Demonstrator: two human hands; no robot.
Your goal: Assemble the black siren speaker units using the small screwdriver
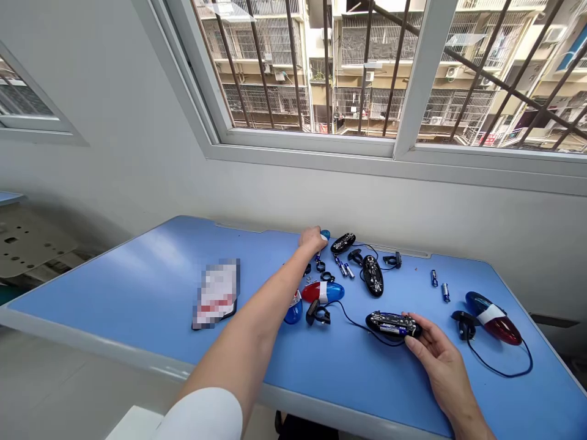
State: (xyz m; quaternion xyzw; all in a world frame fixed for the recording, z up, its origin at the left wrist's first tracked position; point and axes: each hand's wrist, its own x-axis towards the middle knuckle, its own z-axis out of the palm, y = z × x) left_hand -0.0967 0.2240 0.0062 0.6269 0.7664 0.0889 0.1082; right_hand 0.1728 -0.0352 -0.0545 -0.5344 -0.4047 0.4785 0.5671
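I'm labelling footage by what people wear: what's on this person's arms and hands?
The left hand and right hand wear no gloves, and no watch or bracelet shows. The left arm has a plain white sleeve; any right sleeve is out of view.

Spreads out as a blue table (151,269). Bears a red-and-blue cover (323,292); left of that cover, a blurred flat item (217,294); just in front, a black clamp (318,313); behind and rightward, two black oval units (373,276); farther right, two batteries (446,293), then a corded light (494,318).
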